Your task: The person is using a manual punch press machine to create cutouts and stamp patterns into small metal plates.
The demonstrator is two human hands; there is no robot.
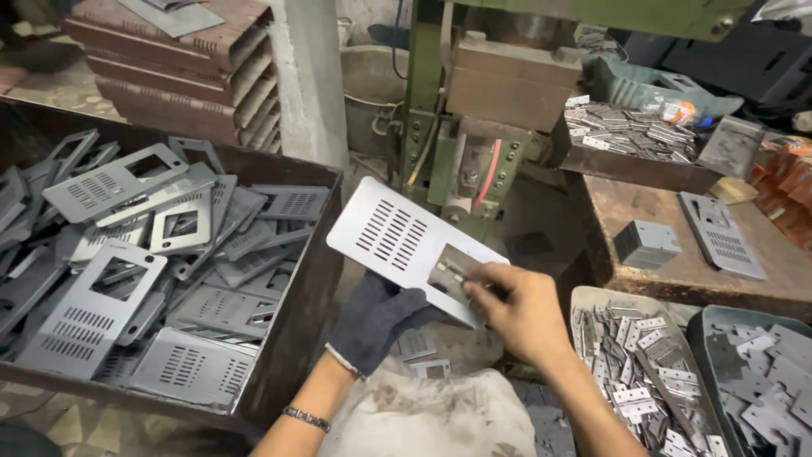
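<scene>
My left hand [376, 317], in a dark grey glove, holds a flat grey metal plate [397, 233] from underneath. The plate has rows of slots and a rectangular cut-out. My bare right hand [516, 309] pinches a small metal piece [450, 272] at the cut-out near the plate's lower right edge. Both hands are in front of a green press machine [461, 161].
A big dark bin [296, 313] at the left holds several like slotted plates [101, 305]. At lower right, trays [584, 298] hold small metal hinges [634, 355] and flat pieces. A rusty bench [668, 271] carries a folded metal part [647, 244] and another plate [723, 235].
</scene>
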